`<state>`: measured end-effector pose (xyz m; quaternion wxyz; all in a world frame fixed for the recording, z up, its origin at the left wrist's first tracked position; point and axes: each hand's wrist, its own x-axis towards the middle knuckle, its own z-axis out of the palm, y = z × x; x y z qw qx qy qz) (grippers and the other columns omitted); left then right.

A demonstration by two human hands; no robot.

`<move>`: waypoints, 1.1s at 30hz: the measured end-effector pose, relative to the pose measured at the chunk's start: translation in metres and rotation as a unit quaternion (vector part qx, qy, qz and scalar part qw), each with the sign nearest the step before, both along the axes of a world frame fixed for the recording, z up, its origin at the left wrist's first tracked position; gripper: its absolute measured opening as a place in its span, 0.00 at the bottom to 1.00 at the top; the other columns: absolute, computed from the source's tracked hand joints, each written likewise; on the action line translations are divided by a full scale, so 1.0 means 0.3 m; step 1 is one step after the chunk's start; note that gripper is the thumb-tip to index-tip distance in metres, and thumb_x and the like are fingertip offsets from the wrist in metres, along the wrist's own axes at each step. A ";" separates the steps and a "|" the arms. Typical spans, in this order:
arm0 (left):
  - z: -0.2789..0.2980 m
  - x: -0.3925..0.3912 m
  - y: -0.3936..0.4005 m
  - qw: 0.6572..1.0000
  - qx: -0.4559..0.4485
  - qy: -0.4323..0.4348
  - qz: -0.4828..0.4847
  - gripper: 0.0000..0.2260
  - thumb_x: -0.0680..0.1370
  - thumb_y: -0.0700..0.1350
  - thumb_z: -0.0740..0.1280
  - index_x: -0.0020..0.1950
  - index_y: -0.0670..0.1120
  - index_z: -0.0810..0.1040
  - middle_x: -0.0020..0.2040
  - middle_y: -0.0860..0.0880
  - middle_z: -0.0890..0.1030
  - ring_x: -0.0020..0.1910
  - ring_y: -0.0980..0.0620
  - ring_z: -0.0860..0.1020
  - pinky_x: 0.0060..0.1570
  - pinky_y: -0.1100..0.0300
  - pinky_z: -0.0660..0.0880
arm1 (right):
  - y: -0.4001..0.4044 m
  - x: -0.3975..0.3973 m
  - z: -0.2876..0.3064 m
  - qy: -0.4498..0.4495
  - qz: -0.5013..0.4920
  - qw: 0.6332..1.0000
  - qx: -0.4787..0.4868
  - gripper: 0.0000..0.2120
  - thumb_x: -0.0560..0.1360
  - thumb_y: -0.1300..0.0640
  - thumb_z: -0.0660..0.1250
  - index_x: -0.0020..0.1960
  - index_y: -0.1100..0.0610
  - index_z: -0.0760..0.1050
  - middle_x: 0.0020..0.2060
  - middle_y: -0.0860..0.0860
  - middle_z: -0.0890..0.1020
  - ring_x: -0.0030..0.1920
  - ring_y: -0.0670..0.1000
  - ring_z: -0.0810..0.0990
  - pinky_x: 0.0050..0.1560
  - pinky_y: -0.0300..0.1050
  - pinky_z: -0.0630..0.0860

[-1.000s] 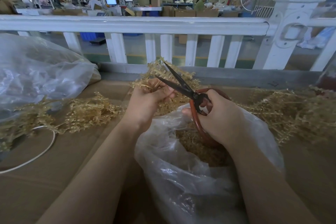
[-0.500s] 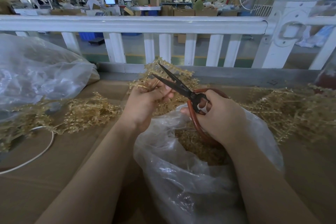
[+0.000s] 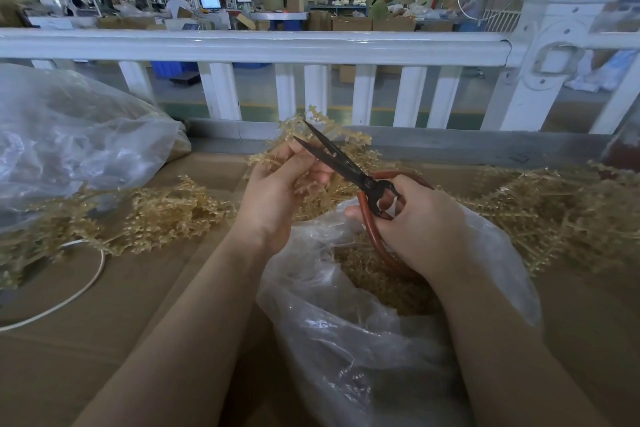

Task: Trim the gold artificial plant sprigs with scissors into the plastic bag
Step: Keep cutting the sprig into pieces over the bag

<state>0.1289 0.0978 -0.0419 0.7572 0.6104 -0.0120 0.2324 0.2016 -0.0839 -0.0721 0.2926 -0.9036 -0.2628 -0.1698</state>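
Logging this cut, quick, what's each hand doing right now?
Left hand: holding a gold sprig.
Right hand: gripping the scissors, blades open.

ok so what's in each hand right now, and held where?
Left hand grips a gold sprig by its lower stems. Right hand holds the scissors by the red handle loops, blades open, above the plastic bag.

A single head-worn wide-angle camera is looking forward and down from above the person's forearms, sitting close over the brown counter (image 3: 104,340). It is facing the white railing (image 3: 256,45) running across the frame beyond the counter, with the factory hall showing behind that railing.
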 end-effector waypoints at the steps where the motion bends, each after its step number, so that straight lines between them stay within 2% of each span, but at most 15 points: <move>1: -0.002 0.001 0.000 1.000 -0.006 0.003 0.008 0.08 0.80 0.39 0.65 0.43 0.46 0.81 0.37 0.48 0.82 0.38 0.51 0.78 0.46 0.57 0.74 | 0.001 0.000 0.000 0.004 0.000 1.000 -0.001 0.31 0.66 0.20 0.59 0.48 0.46 0.76 0.36 0.41 0.80 0.34 0.39 0.74 0.33 0.32 0.67; 7: -0.010 0.003 0.011 1.000 -0.005 0.016 0.021 0.04 0.77 0.43 0.70 0.44 0.44 0.82 0.38 0.47 0.80 0.42 0.50 0.76 0.46 0.57 0.73 | 0.000 -0.006 0.004 0.005 -0.007 1.000 0.001 0.33 0.64 0.18 0.56 0.48 0.45 0.75 0.37 0.39 0.79 0.34 0.39 0.73 0.33 0.32 0.65; 9: -0.012 0.003 0.011 1.000 0.007 0.018 0.024 0.07 0.74 0.44 0.71 0.47 0.41 0.82 0.40 0.47 0.81 0.43 0.50 0.78 0.48 0.59 0.74 | 0.000 -0.009 0.012 0.001 -0.008 1.000 -0.003 0.32 0.63 0.18 0.55 0.50 0.43 0.72 0.39 0.38 0.77 0.35 0.40 0.71 0.33 0.31 0.63; 12: -0.009 0.001 0.005 0.999 0.025 0.020 0.031 0.03 0.76 0.39 0.70 0.45 0.43 0.84 0.46 0.41 0.82 0.48 0.45 0.78 0.54 0.53 0.73 | -0.001 -0.009 0.015 -0.003 -0.001 1.000 -0.004 0.29 0.65 0.19 0.59 0.50 0.43 0.70 0.40 0.38 0.77 0.37 0.42 0.73 0.34 0.32 0.63; 14: -0.007 -0.001 0.004 0.998 0.041 0.025 0.043 0.12 0.77 0.36 0.69 0.37 0.49 0.85 0.46 0.41 0.82 0.49 0.44 0.77 0.58 0.48 0.73 | -0.003 -0.010 0.012 -0.014 -0.003 1.000 -0.010 0.28 0.67 0.21 0.62 0.51 0.44 0.71 0.39 0.38 0.76 0.38 0.44 0.74 0.33 0.31 0.62; 16: -0.004 -0.003 0.004 0.998 0.046 0.023 0.043 0.16 0.77 0.34 0.69 0.34 0.51 0.85 0.43 0.45 0.83 0.49 0.46 0.79 0.61 0.49 0.74 | -0.004 -0.011 0.012 -0.017 -0.006 1.000 -0.013 0.27 0.68 0.22 0.64 0.51 0.45 0.72 0.39 0.38 0.76 0.38 0.44 0.74 0.33 0.30 0.61; 20: -0.001 -0.003 0.002 0.998 0.045 0.015 0.049 0.13 0.76 0.34 0.69 0.37 0.49 0.85 0.42 0.46 0.84 0.44 0.50 0.80 0.57 0.53 0.76 | -0.002 -0.009 0.015 -0.009 -0.005 1.000 -0.013 0.25 0.69 0.25 0.66 0.50 0.44 0.72 0.38 0.38 0.76 0.38 0.43 0.74 0.33 0.31 0.63; 25: 0.004 -0.006 -0.001 0.998 0.047 0.000 0.033 0.14 0.77 0.34 0.68 0.38 0.50 0.86 0.38 0.53 0.85 0.40 0.58 0.83 0.44 0.67 0.77 | 0.003 -0.012 0.015 -0.015 -0.031 0.999 -0.033 0.20 0.71 0.28 0.68 0.48 0.43 0.72 0.34 0.37 0.73 0.33 0.37 0.69 0.31 0.32 0.61; 27: 0.007 -0.007 -0.001 0.999 0.044 0.000 0.031 0.12 0.77 0.36 0.68 0.39 0.50 0.86 0.38 0.53 0.85 0.40 0.58 0.83 0.44 0.67 0.76 | 0.004 -0.013 0.011 -0.024 -0.038 0.999 -0.026 0.22 0.71 0.27 0.68 0.47 0.45 0.74 0.32 0.38 0.75 0.32 0.37 0.70 0.30 0.33 0.61; 31: 0.008 -0.009 -0.004 0.999 0.041 0.007 0.025 0.05 0.72 0.45 0.71 0.40 0.52 0.87 0.38 0.54 0.85 0.41 0.56 0.80 0.50 0.60 0.74 | 0.006 -0.022 0.010 -0.049 -0.038 0.998 -0.013 0.22 0.71 0.28 0.68 0.45 0.47 0.75 0.31 0.39 0.74 0.31 0.38 0.69 0.31 0.33 0.63; 33: 0.004 -0.008 -0.004 0.999 0.037 0.009 0.022 0.05 0.71 0.46 0.71 0.39 0.52 0.87 0.38 0.54 0.85 0.40 0.57 0.80 0.51 0.59 0.73 | 0.005 -0.020 0.011 -0.040 -0.034 0.999 -0.013 0.23 0.71 0.28 0.67 0.45 0.47 0.76 0.32 0.39 0.75 0.31 0.38 0.70 0.32 0.33 0.65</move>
